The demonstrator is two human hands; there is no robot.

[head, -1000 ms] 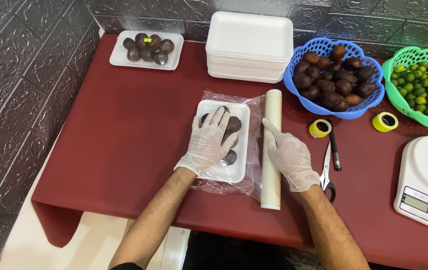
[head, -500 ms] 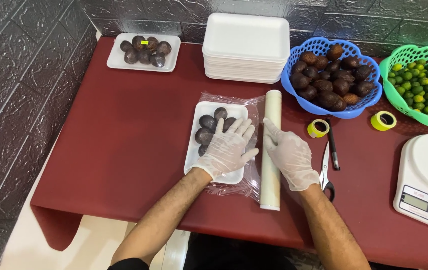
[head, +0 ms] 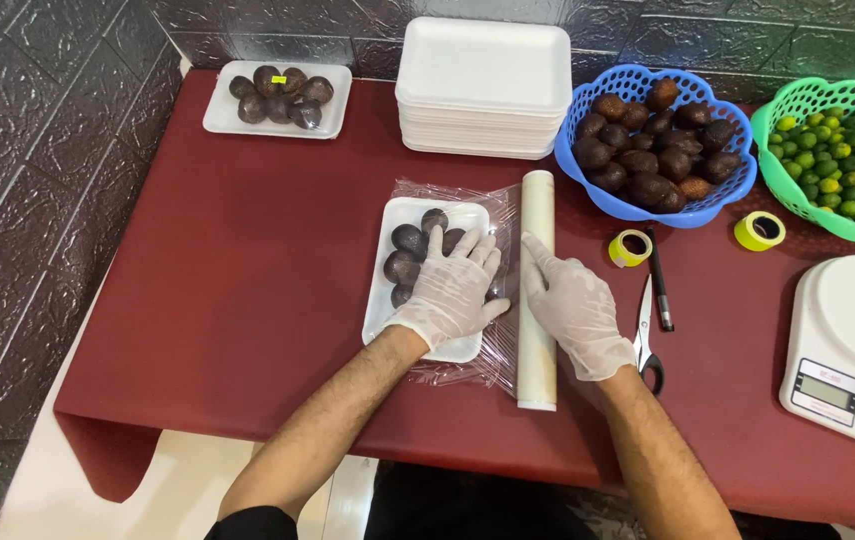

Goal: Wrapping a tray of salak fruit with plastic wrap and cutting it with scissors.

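- My left hand (head: pixel 450 290) lies flat, fingers spread, palm down on the film over the dark fruit (head: pixel 409 240); it grips nothing, only presses, I judge to pin the tray (head: pixel 379 300) so it does not slide.
- My right hand (head: pixel 575 308) rests open on the roll (head: pixel 537 215), fingers pointing up along it, not curled round it; the flat press looks meant to stop the roll from turning or rolling off.
- Both hands wear thin pale gloves, sensible with food under them.
- The film (head: pixel 495 205) runs from the roll leftward over the tray, its loose edges showing above and below the tray; the roll lies just beside the tray's right side, parallel to it.
- The tray sits mid-table (head: pixel 247 250), straight in front of me.
- To the right of the roll: scissors (head: pixel 645 335), a black pen (head: pixel 659 290) and a yellow tape ring (head: pixel 630 247), close to the right hand.
- Further out: a second tape ring (head: pixel 759 231), a scale (head: pixel 847 340), a stack of empty trays (head: pixel 482 85), a blue basket (head: pixel 737 185) of dark fruit, a green basket (head: pixel 777 175) of small green fruit.
- Far left corner: a filled tray (head: pixel 222 115), set well apart.
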